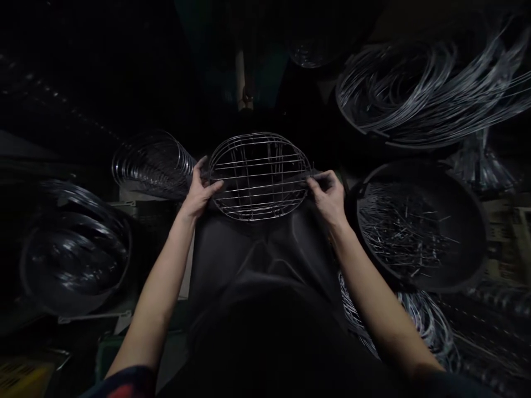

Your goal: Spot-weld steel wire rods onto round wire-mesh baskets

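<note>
A round wire rack (259, 188) with parallel bars and several upright wires beneath is held above my lap, in the middle of the head view. My left hand (199, 192) grips its left rim, thumb over the edge and the other fingers partly hidden. On the opposite side, my right hand (329, 198) pinches the right rim between thumb and fingers. A short wire end sticks up by the right fingertips; I cannot tell whether it belongs to the rack. Dark apron cloth (265, 260) covers my lap below.
To the right stands a dark basin (468, 243) of short wire pieces, with long wire bundles (415, 116) behind it. On the left are a stack of wire rings (149, 160) and a tub (77, 298) of shiny metal pieces. Wire coils (431, 326) lie under my right forearm.
</note>
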Tool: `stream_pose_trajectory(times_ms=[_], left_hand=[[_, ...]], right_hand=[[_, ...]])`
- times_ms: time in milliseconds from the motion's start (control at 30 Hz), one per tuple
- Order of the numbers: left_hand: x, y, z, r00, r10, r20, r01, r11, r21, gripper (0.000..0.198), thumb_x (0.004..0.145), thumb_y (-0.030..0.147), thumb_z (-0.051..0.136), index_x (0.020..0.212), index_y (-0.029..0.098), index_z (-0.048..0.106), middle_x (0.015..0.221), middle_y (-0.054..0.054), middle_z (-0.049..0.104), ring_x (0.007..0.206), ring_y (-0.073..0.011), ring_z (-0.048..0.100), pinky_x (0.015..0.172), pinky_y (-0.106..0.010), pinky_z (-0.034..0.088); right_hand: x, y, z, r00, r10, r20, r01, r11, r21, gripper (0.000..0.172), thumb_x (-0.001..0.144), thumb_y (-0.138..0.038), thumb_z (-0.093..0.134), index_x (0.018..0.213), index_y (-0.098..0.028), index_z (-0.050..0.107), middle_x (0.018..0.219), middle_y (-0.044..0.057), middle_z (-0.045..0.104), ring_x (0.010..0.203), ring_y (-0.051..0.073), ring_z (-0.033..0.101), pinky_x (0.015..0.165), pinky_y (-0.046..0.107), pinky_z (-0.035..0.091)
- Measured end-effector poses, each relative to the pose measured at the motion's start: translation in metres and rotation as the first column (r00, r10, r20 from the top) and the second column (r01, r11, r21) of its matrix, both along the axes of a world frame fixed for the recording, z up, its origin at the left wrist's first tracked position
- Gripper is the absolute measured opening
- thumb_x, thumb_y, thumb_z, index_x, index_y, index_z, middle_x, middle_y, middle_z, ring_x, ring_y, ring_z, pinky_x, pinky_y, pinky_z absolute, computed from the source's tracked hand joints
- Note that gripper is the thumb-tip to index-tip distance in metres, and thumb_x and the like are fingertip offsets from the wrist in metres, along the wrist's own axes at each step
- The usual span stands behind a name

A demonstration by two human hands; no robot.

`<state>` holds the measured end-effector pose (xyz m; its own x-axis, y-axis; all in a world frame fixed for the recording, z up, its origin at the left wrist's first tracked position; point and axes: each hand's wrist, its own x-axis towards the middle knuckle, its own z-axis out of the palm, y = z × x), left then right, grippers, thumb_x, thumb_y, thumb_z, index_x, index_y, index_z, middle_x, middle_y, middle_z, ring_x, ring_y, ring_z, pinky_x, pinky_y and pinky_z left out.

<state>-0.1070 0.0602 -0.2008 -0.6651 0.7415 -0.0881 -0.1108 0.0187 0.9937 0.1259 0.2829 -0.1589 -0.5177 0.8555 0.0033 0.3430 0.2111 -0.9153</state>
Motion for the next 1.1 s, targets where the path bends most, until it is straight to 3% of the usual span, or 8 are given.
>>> stream_pose_trajectory(times_ms=[200, 400, 567, 700, 800, 867, 1000, 1100], left_hand=[[-0.003, -0.009, 0.004, 0.999, -0.034, 0.009, 0.034, 0.999, -0.023, 0.119, 0.052, 0.058, 0.084, 0.145, 0.029, 0.018, 0.115, -0.01, 0.059, 0.104, -0.029, 0.063, 0.09, -0.047, 0.053], [0.014, 0.001, 0.04, 0.975, 0.029, -0.218, -0.043, 0.997, -0.059, 0.119, 0.052, 0.055, 0.086, 0.145, 0.03, 0.017, 0.126, -0.012, 0.049, 0.117, -0.0324, 0.054, 0.096, -0.049, 0.048], [0.017, 0.011, 0.081, 0.76, -0.023, -0.65, -0.002, 0.999, -0.038, 0.114, 0.051, 0.056, 0.085, 0.143, 0.031, 0.024, 0.139, -0.011, 0.035, 0.129, -0.0358, 0.039, 0.107, -0.053, 0.036], [0.022, 0.027, 0.086, 0.501, -0.21, -0.84, 0.07, 0.977, -0.203, 0.092, 0.059, 0.049, 0.083, 0.137, 0.028, 0.038, 0.138, -0.014, 0.034, 0.129, -0.0384, 0.034, 0.109, -0.062, 0.025], [0.025, 0.037, 0.083, 0.416, -0.291, -0.862, 0.117, 0.957, -0.266, 0.082, 0.062, 0.043, 0.082, 0.134, 0.029, 0.043, 0.138, -0.015, 0.032, 0.129, -0.0394, 0.032, 0.108, -0.067, 0.018], [0.023, 0.04, 0.083, 0.4, -0.31, -0.863, 0.154, 0.951, -0.27, 0.078, 0.064, 0.04, 0.081, 0.132, 0.03, 0.046, 0.139, -0.014, 0.03, 0.13, -0.0392, 0.031, 0.108, -0.066, 0.019], [0.014, 0.035, 0.088, 0.386, -0.334, -0.86, 0.165, 0.942, -0.292, 0.066, 0.066, 0.04, 0.08, 0.126, 0.032, 0.054, 0.141, -0.011, 0.025, 0.13, -0.0382, 0.029, 0.107, -0.06, 0.029], [0.006, 0.028, 0.088, 0.438, -0.309, -0.844, 0.127, 0.951, -0.282, 0.075, 0.064, 0.046, 0.08, 0.131, 0.03, 0.051, 0.139, -0.013, 0.027, 0.13, -0.0383, 0.03, 0.106, -0.057, 0.034]], right_hand=[[0.021, -0.025, 0.013, 1.0, -0.011, -0.004, 0.011, 0.997, -0.078, 0.032, 0.071, -0.05, 0.069, 0.073, -0.024, 0.051, 0.07, -0.002, 0.053, 0.067, 0.015, 0.055, 0.067, 0.03, 0.046], [0.045, -0.028, -0.016, 0.986, -0.166, 0.008, 0.166, 0.982, -0.09, 0.033, 0.067, -0.05, 0.07, 0.073, -0.021, 0.056, 0.071, -0.001, 0.057, 0.071, 0.017, 0.055, 0.076, 0.034, 0.048], [0.055, -0.017, 0.014, 0.945, -0.325, -0.036, 0.326, 0.945, 0.02, 0.029, 0.074, -0.047, 0.066, 0.082, -0.02, 0.061, 0.076, 0.001, 0.06, 0.073, 0.018, 0.058, 0.077, 0.035, 0.048], [0.037, -0.019, 0.063, 0.997, 0.011, -0.07, -0.022, 0.987, -0.159, 0.036, 0.071, -0.042, 0.073, 0.101, -0.026, 0.063, 0.071, -0.001, 0.06, 0.064, 0.016, 0.057, 0.061, 0.029, 0.048], [0.007, -0.019, 0.081, 0.889, 0.458, 0.008, -0.435, 0.85, -0.297, 0.029, 0.073, -0.043, 0.072, 0.093, -0.022, 0.069, 0.072, 0.001, 0.065, 0.067, 0.017, 0.061, 0.064, 0.03, 0.05], [-0.013, -0.017, 0.082, 0.798, 0.597, 0.083, -0.544, 0.773, -0.328, 0.026, 0.076, -0.044, 0.068, 0.085, -0.02, 0.072, 0.074, 0.002, 0.069, 0.07, 0.019, 0.064, 0.067, 0.031, 0.05], [-0.04, -0.02, 0.076, 0.781, 0.594, 0.194, -0.61, 0.791, 0.033, 0.025, 0.085, -0.04, 0.057, 0.094, -0.023, 0.074, 0.094, 0.003, 0.074, 0.085, 0.022, 0.068, 0.08, 0.034, 0.051], [-0.049, -0.027, 0.075, 0.701, 0.609, 0.371, -0.713, 0.616, 0.335, 0.037, 0.087, -0.043, 0.057, 0.116, -0.023, 0.067, 0.113, 0.007, 0.07, 0.09, 0.025, 0.069, 0.072, 0.034, 0.052]])
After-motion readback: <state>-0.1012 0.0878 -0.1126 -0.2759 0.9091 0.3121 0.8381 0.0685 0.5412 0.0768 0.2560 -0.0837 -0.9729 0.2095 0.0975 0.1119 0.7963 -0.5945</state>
